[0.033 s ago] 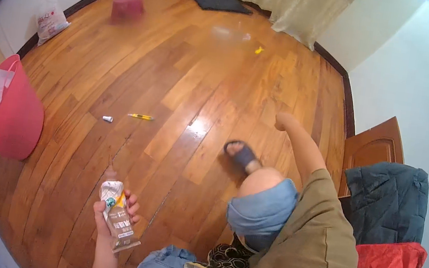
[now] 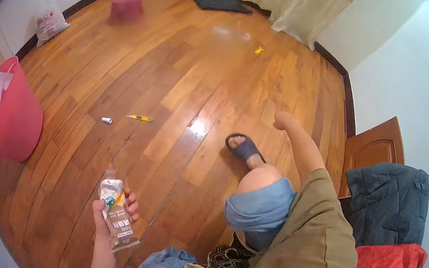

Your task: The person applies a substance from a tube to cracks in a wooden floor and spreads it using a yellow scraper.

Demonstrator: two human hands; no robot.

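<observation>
Tube (image 2: 116, 213), silver and brown, is up in the L hand (image 2: 101, 223), over the wood floor (image 2: 185, 149) toward its near L corner. L hand grips it w/ thumb on one side, fingers on the other. Its thin tip (image 2: 110, 173) points at the far edge of the floor, and no cap shows on it.

R hand (image 2: 281, 121) is out past the bent knee (image 2: 260, 180), nearer the floor's R edge, well apart from the tube. Its fingers look tucked under, but can't tell if it's closed or has smth in it.

A small white cap-like bit (image 2: 107, 120) and a thin yellow tool (image 2: 140, 118) lie side by side, not touching, toward the floor's L edge, where a pink tub (image 2: 14, 125) stands. Pen or cutter? Too small to tell.

Step in hand, prob.: just holding the tube, tip up front. No stuff shows coming out of it. Next move prob. calls for a soft hold, b/c a hard squeeze could push stuff out too soon, and for keeping the tip away from the blue shorts (image 2: 259, 209).
</observation>
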